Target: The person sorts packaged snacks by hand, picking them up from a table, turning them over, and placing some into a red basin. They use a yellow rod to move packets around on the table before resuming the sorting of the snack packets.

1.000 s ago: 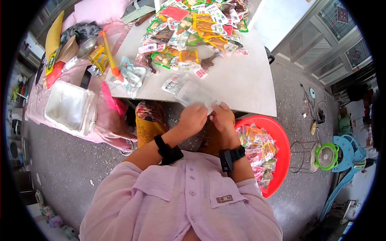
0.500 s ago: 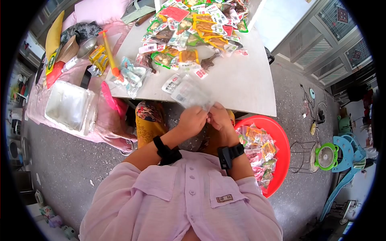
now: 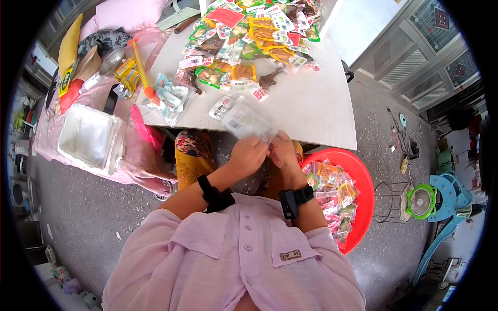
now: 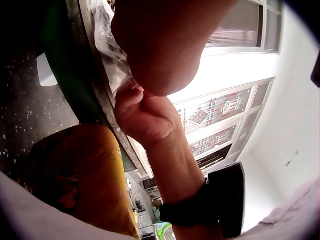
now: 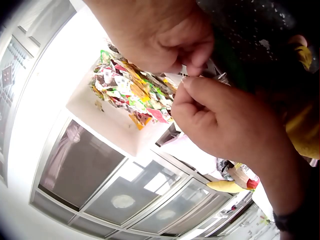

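In head view only, red basin [image 3: 367, 192]; hands [image 3: 249, 156] pinch bag [image 3: 241, 122]

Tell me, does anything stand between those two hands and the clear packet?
Nothing visible does: the left hand and right hand both pinch the clear packet at its near end. The heap of packets lies farther back on the table.

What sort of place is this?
Probably a room in a home, used as a workspace: there's a pink pillow, a green fan, and a white table heaped with sealed food packets.
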Motion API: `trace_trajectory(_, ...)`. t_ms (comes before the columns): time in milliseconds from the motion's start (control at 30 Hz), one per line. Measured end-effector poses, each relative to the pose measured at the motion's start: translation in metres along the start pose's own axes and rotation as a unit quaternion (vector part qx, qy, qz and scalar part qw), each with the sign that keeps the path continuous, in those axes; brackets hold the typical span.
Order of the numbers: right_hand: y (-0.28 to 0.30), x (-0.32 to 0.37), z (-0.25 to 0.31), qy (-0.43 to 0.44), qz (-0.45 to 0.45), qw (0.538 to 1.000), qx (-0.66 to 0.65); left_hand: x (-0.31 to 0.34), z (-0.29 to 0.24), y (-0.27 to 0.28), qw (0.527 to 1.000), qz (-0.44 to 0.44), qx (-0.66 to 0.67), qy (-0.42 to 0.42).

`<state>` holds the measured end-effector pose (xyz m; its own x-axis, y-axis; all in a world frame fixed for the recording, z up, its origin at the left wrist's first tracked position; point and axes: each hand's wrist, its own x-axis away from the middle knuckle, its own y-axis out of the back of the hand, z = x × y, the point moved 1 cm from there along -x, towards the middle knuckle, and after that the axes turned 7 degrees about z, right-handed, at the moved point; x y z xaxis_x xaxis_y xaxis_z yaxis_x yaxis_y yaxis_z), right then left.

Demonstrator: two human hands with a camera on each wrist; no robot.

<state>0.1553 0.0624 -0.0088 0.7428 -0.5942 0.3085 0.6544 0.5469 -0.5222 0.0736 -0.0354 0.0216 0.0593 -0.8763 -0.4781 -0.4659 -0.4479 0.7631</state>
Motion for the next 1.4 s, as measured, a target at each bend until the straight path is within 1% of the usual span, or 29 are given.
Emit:
trace_trajectory(67, 0.000, 0.001, 0.002, 0.006, 0.003, 1.000, -0.007, 0.000, 0.000, 0.000, 1.000, -0.008, 0.003, -0.006)
trace_trajectory(167, 0.007, -0.003, -0.003, -0.007, -0.003, 1.000, -0.028, 0.000, 0.001, 0.000, 1.000, -0.010, 0.006, -0.012)
trace_trajectory(267, -0.002, 0.000, 0.006, -0.034, 0.005, 0.997, -0.063, -0.001, 0.001, 0.001, 1.000, -0.009, 0.001, -0.014)
trace_trajectory(367, -0.014, -0.003, 0.004, 0.035, -0.014, 0.991, -0.128, -0.001, 0.001, 0.002, 0.999, -0.021, -0.021, -0.027)
trace_trajectory(467, -0.006, -0.016, -0.008, 0.083, -0.023, 0.989, -0.124, -0.001, 0.003, 0.001, 0.998, -0.028, -0.031, -0.041)
trace_trajectory(567, -0.018, -0.015, -0.003, 0.103, -0.064, 0.987, -0.105, -0.001, 0.003, 0.002, 0.998, -0.030, -0.035, -0.043)
trace_trajectory(667, -0.014, -0.018, -0.006, 0.089, -0.035, 0.987, -0.130, 0.002, 0.005, 0.002, 0.999, -0.024, -0.034, -0.034)
trace_trajectory(733, -0.010, -0.016, -0.004, 0.064, -0.015, 0.991, -0.113, 0.003, 0.003, 0.006, 0.999, -0.017, -0.024, -0.021)
trace_trajectory(833, -0.009, -0.006, 0.009, 0.039, 0.009, 0.992, -0.121, 0.002, -0.008, 0.028, 0.998, 0.001, -0.046, -0.035)
trace_trajectory(867, -0.010, -0.002, 0.014, 0.033, 0.015, 0.991, -0.129, 0.004, -0.005, 0.026, 0.996, 0.002, -0.076, -0.039)
trace_trajectory(967, -0.007, 0.004, 0.020, 0.014, -0.036, 0.993, -0.108, 0.008, 0.014, 0.015, 0.987, 0.000, -0.147, -0.059)
trace_trajectory(1033, 0.008, 0.003, 0.018, 0.022, -0.035, 0.998, -0.049, 0.004, 0.023, 0.013, 0.982, -0.004, -0.169, -0.082)
trace_trajectory(1067, 0.015, 0.004, 0.019, 0.026, -0.034, 0.999, -0.019, 0.002, 0.027, 0.012, 0.985, 0.016, -0.147, -0.092)
trace_trajectory(1133, 0.021, 0.009, 0.028, 0.051, -0.060, 0.997, 0.010, -0.009, 0.032, 0.016, 0.987, 0.055, -0.103, -0.114)
trace_trajectory(1233, 0.023, 0.019, 0.050, 0.096, -0.090, 0.990, 0.058, -0.029, 0.034, 0.038, 0.992, 0.019, -0.007, -0.126)
trace_trajectory(1267, 0.022, 0.023, 0.060, 0.113, -0.097, 0.986, 0.075, -0.032, 0.049, 0.037, 0.992, -0.002, 0.032, -0.122)
trace_trajectory(1300, 0.020, 0.026, 0.070, 0.127, -0.102, 0.982, 0.099, -0.044, 0.046, 0.051, 0.997, 0.014, 0.057, -0.058)
trace_trajectory(1333, 0.016, 0.029, 0.081, 0.143, -0.106, 0.976, 0.124, -0.056, 0.039, 0.070, 0.991, 0.015, 0.133, -0.012)
trace_trajectory(1367, 0.012, 0.032, 0.092, 0.159, -0.110, 0.970, 0.150, -0.067, 0.035, 0.086, 0.978, 0.015, 0.207, 0.034)
trace_trajectory(1400, 0.008, 0.037, 0.102, 0.164, -0.095, 0.965, 0.179, -0.075, 0.036, 0.098, 0.963, 0.034, 0.260, 0.071)
